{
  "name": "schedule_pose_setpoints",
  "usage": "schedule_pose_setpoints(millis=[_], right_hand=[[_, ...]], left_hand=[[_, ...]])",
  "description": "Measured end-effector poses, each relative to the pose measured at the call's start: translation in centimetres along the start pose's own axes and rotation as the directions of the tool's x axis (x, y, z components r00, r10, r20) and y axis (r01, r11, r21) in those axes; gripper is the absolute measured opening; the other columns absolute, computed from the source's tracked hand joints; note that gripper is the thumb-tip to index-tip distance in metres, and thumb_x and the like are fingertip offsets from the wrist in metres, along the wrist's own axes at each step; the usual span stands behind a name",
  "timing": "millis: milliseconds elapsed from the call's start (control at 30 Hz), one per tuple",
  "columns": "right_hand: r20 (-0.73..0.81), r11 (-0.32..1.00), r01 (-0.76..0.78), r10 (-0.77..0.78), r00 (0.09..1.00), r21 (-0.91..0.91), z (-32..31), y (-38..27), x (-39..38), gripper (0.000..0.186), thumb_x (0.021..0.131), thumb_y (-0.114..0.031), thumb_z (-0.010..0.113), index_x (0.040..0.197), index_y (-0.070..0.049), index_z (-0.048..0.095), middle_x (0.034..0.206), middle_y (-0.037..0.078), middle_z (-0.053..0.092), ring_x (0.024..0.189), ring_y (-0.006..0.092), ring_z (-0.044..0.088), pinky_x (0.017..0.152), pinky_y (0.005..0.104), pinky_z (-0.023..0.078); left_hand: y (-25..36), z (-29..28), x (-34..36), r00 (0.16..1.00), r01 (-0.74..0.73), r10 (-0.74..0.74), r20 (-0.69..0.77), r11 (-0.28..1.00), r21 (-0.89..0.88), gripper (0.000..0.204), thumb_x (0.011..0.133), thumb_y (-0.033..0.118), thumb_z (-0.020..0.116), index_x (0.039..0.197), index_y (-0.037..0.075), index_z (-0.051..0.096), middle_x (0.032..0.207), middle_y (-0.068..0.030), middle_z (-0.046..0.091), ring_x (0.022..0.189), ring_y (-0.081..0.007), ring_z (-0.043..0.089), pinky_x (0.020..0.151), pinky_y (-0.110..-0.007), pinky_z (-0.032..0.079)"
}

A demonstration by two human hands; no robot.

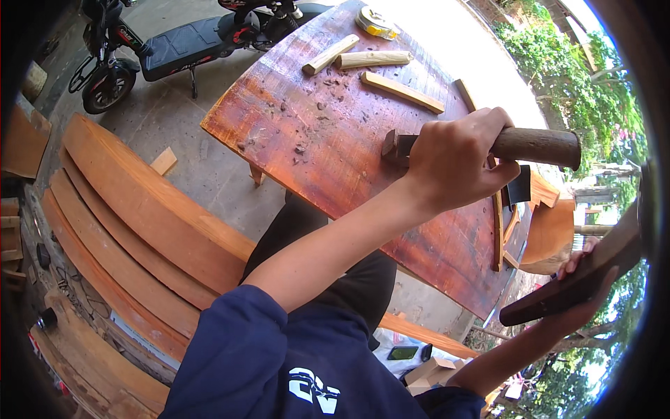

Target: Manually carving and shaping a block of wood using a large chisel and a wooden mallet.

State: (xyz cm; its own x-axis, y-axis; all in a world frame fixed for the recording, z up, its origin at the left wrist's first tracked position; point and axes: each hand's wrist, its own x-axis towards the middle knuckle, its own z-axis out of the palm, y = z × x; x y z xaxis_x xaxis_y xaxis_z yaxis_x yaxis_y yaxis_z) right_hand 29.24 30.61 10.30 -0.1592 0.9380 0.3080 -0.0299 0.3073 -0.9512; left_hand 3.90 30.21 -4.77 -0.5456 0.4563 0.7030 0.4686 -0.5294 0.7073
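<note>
My left hand point(457, 157) is closed around a dark tool point(541, 145) with a thick round handle and a blocky head, held over the worn reddish wooden table point(258, 133). At the right, my right hand point(583, 307) grips a long dark wooden piece point(530, 304), held slanting beside the table's edge. Several pale wooden strips point(401, 91) and a yellow tape measure point(373, 23) lie on the table, among dark shavings. More narrow strips point(498, 244) and a black object point(518, 185) are at its right side, partly behind my left hand.
A black two-wheeled scooter point(178, 59) stands behind the table at the upper left. Curved wooden boards point(122, 195) are stacked along the left. A phone point(403, 353) and small wooden blocks point(426, 377) lie below the table on the right. Trees point(558, 84) are beyond.
</note>
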Motion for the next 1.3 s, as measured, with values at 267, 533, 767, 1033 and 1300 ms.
schedule_pose_setpoints(millis=[267, 533, 767, 1033, 1300], right_hand=[[0.014, 0.999, 0.033, -0.033, 0.999, -0.011, -1.3, 1.9, -0.4, 0.067, 0.103, -0.061, 0.047, 0.118, 0.004, 0.044, 0.083, 0.011, 0.052, 0.067, 0.0177, 0.055, 0.058, 0.0277, 0.05], [-0.001, 0.883, -0.012, 0.012, 1.0, -0.469, -0.8, 4.7, -4.6, 0.051, 0.101, -0.044, 0.063, 0.128, -0.003, 0.05, 0.09, 0.012, 0.064, 0.059, 0.0146, 0.06, 0.047, 0.0252, 0.048], [0.04, 0.995, 0.099, -0.1, 0.994, 0.005, -2.2, 0.5, -1.5, 0.067, 0.102, -0.066, 0.047, 0.115, -0.001, 0.044, 0.082, 0.008, 0.048, 0.073, 0.0155, 0.054, 0.06, 0.0253, 0.049], [0.067, 0.926, 0.09, -0.07, 0.995, -0.368, -0.8, 6.3, -3.5, 0.071, 0.097, -0.065, 0.06, 0.124, -0.001, 0.047, 0.088, 0.011, 0.06, 0.066, 0.0162, 0.06, 0.055, 0.0275, 0.05], [0.009, 0.965, -0.04, 0.044, 0.999, -0.259, -2.5, 5.7, -4.5, 0.059, 0.105, -0.053, 0.05, 0.127, 0.001, 0.047, 0.094, 0.015, 0.062, 0.061, 0.0161, 0.062, 0.045, 0.0259, 0.05]], left_hand=[[0.3, 0.2, 0.4, 1.0, 0.012, -0.012, -0.027, 1.0, -0.009, 0.031, 0.076, 0.03, 0.081, 0.099, 0.014, 0.065, 0.067, -0.0073, 0.064, 0.062, -0.0256, 0.069, 0.057, -0.04, 0.053], [0.1, 0.6, 0.3, 1.0, 0.027, -0.027, -0.016, 1.0, -0.009, 0.03, 0.077, 0.03, 0.08, 0.098, 0.014, 0.066, 0.069, -0.0093, 0.067, 0.065, -0.0285, 0.07, 0.057, -0.042, 0.054], [0.4, 1.0, 0.3, 1.0, 0.005, -0.005, 0.029, 1.0, -0.005, 0.028, 0.076, 0.028, 0.081, 0.093, 0.012, 0.064, 0.075, -0.0096, 0.069, 0.069, -0.0307, 0.071, 0.059, -0.043, 0.055], [0.5, 0.6, 0.3, 0.998, 0.043, -0.043, 0.05, 0.999, -0.011, 0.03, 0.075, 0.027, 0.081, 0.091, 0.01, 0.062, 0.076, -0.0107, 0.068, 0.07, -0.032, 0.071, 0.06, -0.045, 0.055], [-0.2, 1.4, 0.2, 1.0, 0.003, -0.003, -0.008, 1.0, 0.015, 0.026, 0.077, 0.029, 0.079, 0.095, 0.013, 0.067, 0.065, -0.0074, 0.064, 0.061, -0.0267, 0.068, 0.056, -0.04, 0.053]])
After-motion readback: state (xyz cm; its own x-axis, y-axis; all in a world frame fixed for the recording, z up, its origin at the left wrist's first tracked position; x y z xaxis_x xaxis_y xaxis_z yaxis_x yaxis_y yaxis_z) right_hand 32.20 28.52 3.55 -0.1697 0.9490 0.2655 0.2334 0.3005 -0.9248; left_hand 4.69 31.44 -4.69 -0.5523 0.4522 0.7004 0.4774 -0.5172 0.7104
